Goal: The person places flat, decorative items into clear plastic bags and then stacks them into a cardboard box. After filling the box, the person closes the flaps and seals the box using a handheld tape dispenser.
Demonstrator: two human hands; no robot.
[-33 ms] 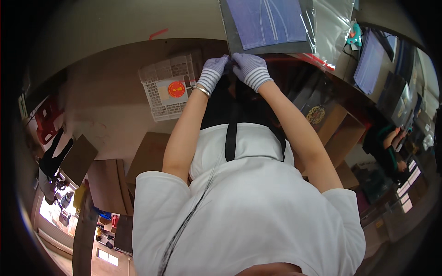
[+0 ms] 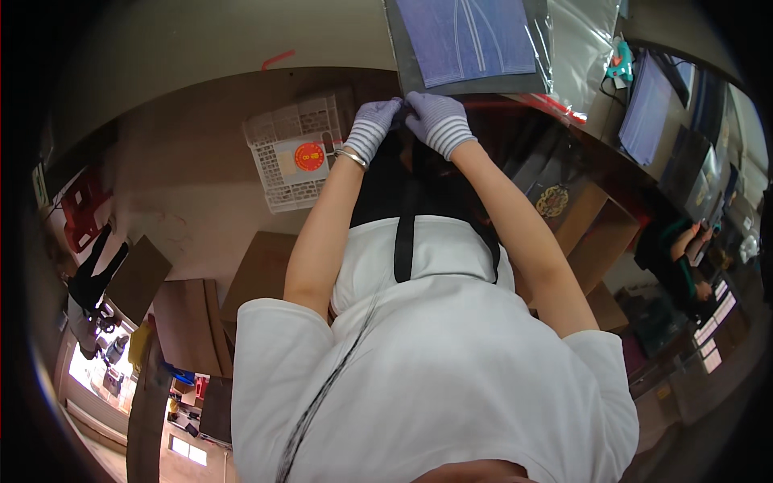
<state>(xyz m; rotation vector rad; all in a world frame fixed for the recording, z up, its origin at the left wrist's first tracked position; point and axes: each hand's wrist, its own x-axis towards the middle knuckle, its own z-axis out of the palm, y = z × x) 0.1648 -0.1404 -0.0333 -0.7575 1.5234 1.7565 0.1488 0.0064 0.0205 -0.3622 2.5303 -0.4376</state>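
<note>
Both hands wear pale purple knit gloves with grey-and-white striped cuffs, and they meet just off the table's near edge. My left hand [image 2: 374, 125] is closed, its fingers curled inward beside a dark strip below the edge. Close to its right, my right hand [image 2: 437, 121] is closed too, thumb and fingertips bent toward the left hand. Whatever is between the fingertips is too dark and small to make out. Just beyond them lies a blue-purple printed sheet [image 2: 467, 40] with pale lines, on a dark flat board [image 2: 491, 85] at the edge.
Clear plastic film [image 2: 580, 56] lies right of the board, near a teal glue-gun-like tool [image 2: 621, 63]. A second purple sheet [image 2: 646, 109] rests farther right. Below the table stand a white plastic crate [image 2: 294, 189] and cardboard boxes [image 2: 262, 270]. Another person [image 2: 672, 256] works at the right.
</note>
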